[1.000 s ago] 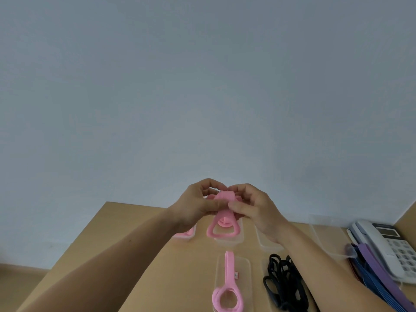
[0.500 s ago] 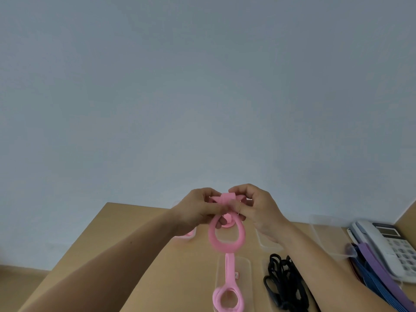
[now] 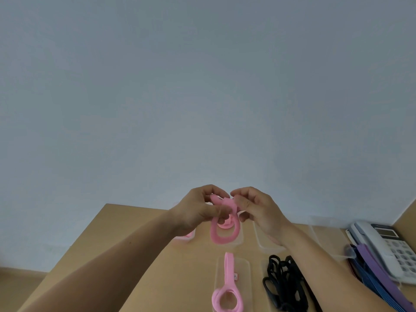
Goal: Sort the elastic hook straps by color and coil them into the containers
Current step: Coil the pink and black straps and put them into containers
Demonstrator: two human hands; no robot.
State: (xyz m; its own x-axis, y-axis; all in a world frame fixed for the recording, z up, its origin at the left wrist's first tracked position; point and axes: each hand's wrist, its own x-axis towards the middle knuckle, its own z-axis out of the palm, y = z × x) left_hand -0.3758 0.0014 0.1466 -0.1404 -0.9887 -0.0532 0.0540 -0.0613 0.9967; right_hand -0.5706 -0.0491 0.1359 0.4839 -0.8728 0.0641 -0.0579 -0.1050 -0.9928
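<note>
A pink elastic strap [image 3: 221,235] hangs as a loop between both hands, raised above the wooden table [image 3: 139,242]. My left hand [image 3: 198,210] grips its upper coiled part with curled fingers. My right hand [image 3: 254,209] pinches the same bundle from the right. Under the loop stands a clear container [image 3: 238,240] with pink inside. A second pink strap [image 3: 228,287] lies partly coiled in a nearer clear container [image 3: 245,278]. Black straps [image 3: 283,284] fill the container to its right.
Purple and blue straps [image 3: 369,269] lie at the right beside a white desk phone [image 3: 387,246]. More clear containers [image 3: 324,230] line the table's far side. A plain grey wall fills the upper view.
The hanging pink loop has shifted and the bundle at the top has been turned between the fingers. Both hands stay close together at about the same height.
</note>
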